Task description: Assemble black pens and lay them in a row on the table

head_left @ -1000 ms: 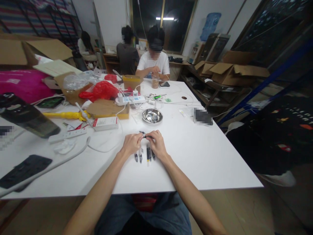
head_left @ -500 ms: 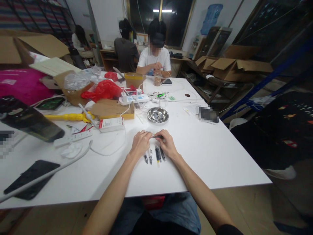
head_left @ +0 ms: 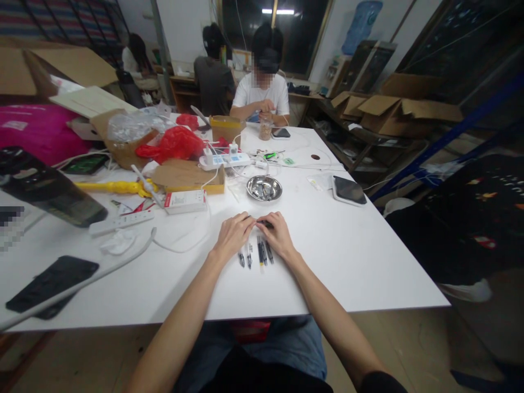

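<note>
Over the white table, my left hand [head_left: 234,233] and my right hand [head_left: 277,232] meet at their fingertips, both closed in a pinch. Between the right thumb and fingers a dark pen part [head_left: 266,224] shows. The left fingers close around a small piece that they mostly hide. Just below the hands lie two short clear-and-black pen pieces [head_left: 249,259] and, to their right, several black pen parts [head_left: 262,252], one with a yellow band. Beyond the hands, a round steel dish [head_left: 264,189] holds small shiny pieces.
A phone [head_left: 349,190] lies at right, a dark tablet-like slab [head_left: 53,284] at left. Cables, a power strip [head_left: 225,159], a white box [head_left: 185,201], red bags [head_left: 170,144] and a black bottle [head_left: 51,188] crowd the left. A person [head_left: 262,93] sits opposite, handling a jar [head_left: 265,129].
My fingertips have come closer together, so less of the thin piece between them shows. The view has shifted slightly; the pen parts on the table keep their arrangement.
</note>
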`<state>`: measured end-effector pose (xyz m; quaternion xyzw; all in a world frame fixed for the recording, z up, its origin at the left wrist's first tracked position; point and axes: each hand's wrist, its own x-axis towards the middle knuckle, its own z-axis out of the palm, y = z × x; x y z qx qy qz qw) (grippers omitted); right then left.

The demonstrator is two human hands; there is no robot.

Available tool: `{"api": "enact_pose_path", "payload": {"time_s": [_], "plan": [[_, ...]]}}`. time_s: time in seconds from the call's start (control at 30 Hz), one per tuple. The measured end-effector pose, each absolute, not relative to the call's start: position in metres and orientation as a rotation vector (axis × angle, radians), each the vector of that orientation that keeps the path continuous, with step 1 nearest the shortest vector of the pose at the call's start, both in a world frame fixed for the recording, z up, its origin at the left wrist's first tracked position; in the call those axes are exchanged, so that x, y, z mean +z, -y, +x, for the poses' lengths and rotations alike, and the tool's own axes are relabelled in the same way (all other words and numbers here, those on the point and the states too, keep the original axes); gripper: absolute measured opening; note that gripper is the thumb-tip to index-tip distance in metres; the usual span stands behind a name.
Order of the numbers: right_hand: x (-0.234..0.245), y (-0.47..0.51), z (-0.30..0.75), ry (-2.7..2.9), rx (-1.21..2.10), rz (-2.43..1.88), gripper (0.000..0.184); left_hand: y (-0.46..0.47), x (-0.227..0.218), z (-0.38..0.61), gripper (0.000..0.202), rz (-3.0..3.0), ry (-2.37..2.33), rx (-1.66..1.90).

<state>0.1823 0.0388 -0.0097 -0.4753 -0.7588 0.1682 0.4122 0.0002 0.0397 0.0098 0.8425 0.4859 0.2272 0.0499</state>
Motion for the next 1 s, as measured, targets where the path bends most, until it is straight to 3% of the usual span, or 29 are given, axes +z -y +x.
{"api": "enact_pose_path", "payload": {"time_s": [0.37, 0.57, 1.0], "plan": [[-0.009, -0.044, 0.192, 1.933, 0.348, -1.25, 0.012, -0.047, 0.007, -0.003, 0.025, 2.576, -1.565, 0.702], [-0.006, -0.046, 0.206, 1.863, 0.353, -1.289, 0.014, -0.052, 0.005, -0.014, 0.025, 2.482, -1.567, 0.9], [0.011, -0.028, 0.193, 2.366, 0.468, -1.017, 0.017, -0.04, 0.006, -0.025, 0.023, 2.342, -1.703, 0.969]]}}
